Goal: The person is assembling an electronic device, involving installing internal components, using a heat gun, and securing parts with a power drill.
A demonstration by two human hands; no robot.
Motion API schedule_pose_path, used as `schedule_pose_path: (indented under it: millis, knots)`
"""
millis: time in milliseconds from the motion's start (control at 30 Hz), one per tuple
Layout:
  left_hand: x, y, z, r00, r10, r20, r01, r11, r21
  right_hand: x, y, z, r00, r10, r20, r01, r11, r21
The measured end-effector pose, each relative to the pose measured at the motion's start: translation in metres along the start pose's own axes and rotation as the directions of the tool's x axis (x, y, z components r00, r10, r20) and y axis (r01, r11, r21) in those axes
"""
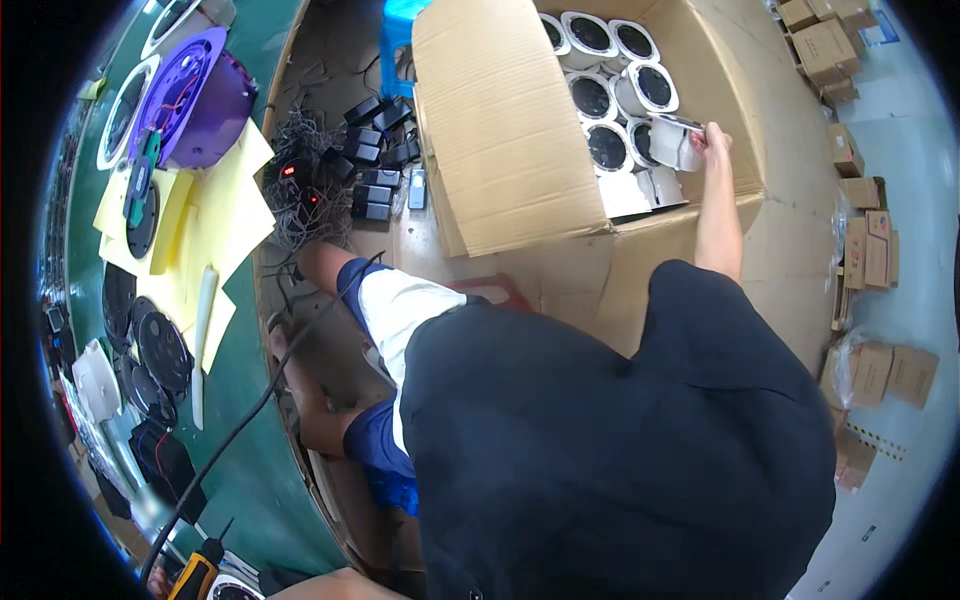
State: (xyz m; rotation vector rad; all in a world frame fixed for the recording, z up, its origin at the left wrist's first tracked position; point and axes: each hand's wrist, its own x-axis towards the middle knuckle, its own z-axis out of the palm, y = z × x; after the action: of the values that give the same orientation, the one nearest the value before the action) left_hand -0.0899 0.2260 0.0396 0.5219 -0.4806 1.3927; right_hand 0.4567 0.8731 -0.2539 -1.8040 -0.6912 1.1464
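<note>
Black shirt (600, 430) sprawls beside the green worktop (245, 430). Several white speaker units (590, 97) already fill part of the cardboard carton (510, 130); packing seems unfinished, with one white unit (675, 148) gripped over them by the right hand (714, 142). Left hand: out of view, state untold.

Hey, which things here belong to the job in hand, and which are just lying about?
Seemingly in the job:
right hand, gripping a white plastic housing
white units with round black faces
open brown cardboard box

Apparently just lying about:
black rectangular plastic adapters
purple rounded plastic shell
yellow paper sheets
closed brown cardboard cartons
</note>
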Motion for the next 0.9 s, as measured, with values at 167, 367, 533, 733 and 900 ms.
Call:
schedule_pose_path:
  millis: [167, 367, 533, 733, 900]
  knots:
    - [-0.037, 0.01, 0.03, 0.974, 0.219, -0.054, -0.151, 0.812, 0.563, -0.078, -0.026, 0.003, 0.73, -0.512, 0.453, 0.676, 0.441, -0.591]
    - [-0.137, -0.034, 0.156, 0.806, 0.592, 0.008, -0.011, 0.001, 1.0, -0.181, -0.134, 0.009, 0.356, -0.496, 0.792, 0.828, 0.56, -0.021]
    - [-0.175, -0.049, 0.195, 0.636, 0.764, 0.108, 0.32, -0.389, 0.864, -0.428, -0.092, 0.14, 0.009, -0.551, 0.834, 0.43, 0.756, 0.494]
    - [-0.207, -0.047, 0.172, 0.41, 0.91, 0.053, 0.727, -0.362, 0.583, -0.691, 0.015, 0.235, -0.688, -0.123, 0.715, 0.237, 0.893, 0.382]
    - [-0.195, -0.067, 0.108, 0.457, 0.875, 0.163, 0.799, -0.484, 0.358, -0.786, 0.089, 0.226, -0.788, 0.228, 0.572, 0.338, 0.936, 0.093]
